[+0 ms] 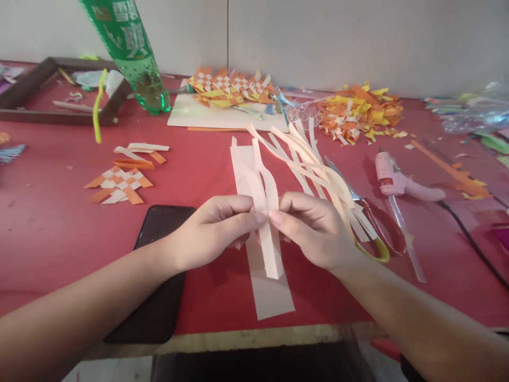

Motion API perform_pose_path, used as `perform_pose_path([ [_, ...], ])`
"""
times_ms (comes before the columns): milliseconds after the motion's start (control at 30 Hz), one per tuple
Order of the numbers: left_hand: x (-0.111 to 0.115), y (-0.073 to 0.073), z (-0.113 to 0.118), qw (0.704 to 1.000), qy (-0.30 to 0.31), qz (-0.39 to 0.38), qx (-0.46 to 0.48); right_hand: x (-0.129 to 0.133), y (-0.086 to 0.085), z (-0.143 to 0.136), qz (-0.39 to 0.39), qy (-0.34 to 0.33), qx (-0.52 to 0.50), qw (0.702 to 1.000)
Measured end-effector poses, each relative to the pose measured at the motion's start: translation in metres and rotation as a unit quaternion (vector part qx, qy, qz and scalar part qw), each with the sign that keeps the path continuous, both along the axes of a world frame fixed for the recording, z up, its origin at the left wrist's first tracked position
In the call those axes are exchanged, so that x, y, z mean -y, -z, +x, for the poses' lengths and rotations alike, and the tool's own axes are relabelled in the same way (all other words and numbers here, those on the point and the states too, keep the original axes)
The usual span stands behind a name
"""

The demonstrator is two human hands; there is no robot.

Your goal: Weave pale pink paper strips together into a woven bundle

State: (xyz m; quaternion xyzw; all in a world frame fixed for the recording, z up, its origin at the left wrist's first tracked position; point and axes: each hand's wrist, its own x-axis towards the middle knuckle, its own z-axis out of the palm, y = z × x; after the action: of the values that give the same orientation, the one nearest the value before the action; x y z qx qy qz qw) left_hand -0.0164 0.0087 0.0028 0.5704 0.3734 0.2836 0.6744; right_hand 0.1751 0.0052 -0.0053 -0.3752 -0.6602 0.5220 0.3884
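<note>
Between my two hands is a folded white paper strip, its upper part parted into two curling bands. My left hand pinches its left side between thumb and fingers. On the other side, my right hand pinches the strip with the thumb in front. A wider flat paper piece lies on the red table beneath the held strip. Several long loose paper strips spread out behind and to the right of my right hand. Scissors with red and yellow handles lie partly under those strips.
A black phone lies under my left forearm. Woven orange-and-white paper fish sit at left. A green bottle and dark frame stand behind. A glue gun lies right, near orange paper scraps.
</note>
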Motion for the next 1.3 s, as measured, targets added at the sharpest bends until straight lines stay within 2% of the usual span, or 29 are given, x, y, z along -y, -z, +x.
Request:
perform_pose_path([
  [667, -0.0012, 0.0012, 0.0008, 1.0, -0.029, -0.009, 0.004, 0.0016, 0.0047, 0.0004, -0.024, 0.022, -0.016, 0.999],
  [867, -0.0003, 0.0007, 0.0011, 1.0, 0.014, 0.005, 0.02, 0.0018, 0.0024, 0.0, -0.073, 0.026, -0.039, 0.996],
  [1067, -0.0001, 0.0015, 0.0013, 1.0, 0.0, 0.011, 0.024, 0.0007, 0.0061, 0.0035, -0.119, -0.016, -0.073, 0.99],
  [1300, -0.0004, 0.0018, 0.0027, 0.998, -0.015, 0.033, 0.043, 0.0012, 0.0061, 0.0026, -0.089, -0.006, -0.071, 0.993],
])
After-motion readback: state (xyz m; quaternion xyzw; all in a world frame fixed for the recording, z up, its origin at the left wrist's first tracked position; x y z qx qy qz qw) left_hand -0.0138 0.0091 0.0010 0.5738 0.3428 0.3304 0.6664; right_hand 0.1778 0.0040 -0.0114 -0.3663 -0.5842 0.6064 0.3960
